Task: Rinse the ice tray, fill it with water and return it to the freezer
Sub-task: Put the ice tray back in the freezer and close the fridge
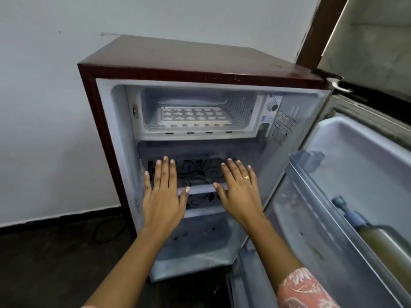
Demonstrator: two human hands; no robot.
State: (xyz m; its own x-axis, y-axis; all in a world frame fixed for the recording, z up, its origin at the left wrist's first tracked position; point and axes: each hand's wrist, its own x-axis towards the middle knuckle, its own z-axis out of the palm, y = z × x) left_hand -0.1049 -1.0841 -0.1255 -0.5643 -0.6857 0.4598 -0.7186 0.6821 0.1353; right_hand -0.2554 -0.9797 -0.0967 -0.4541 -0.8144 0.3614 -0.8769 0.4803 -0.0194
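A white ice tray (pixel 193 117) with several shaped cells lies flat inside the freezer compartment (pixel 242 105) at the top of a small maroon fridge (pixel 191 63). The fridge door (pixel 364 165) stands swung wide to the right. My left hand (pixel 163 196) and my right hand (pixel 239 192) are both stretched out flat, palms down and fingers straight, in front of the glass shelf below the freezer. Neither hand holds anything, and both are well below the tray.
A glass shelf with a black floral print (pixel 198 172) sits under the freezer. The door's lower rack holds a bottle of yellowish liquid (pixel 387 243). A thermostat dial (pixel 272 106) is right of the freezer. A dark floor and a black cable (pixel 106 232) lie left of the fridge.
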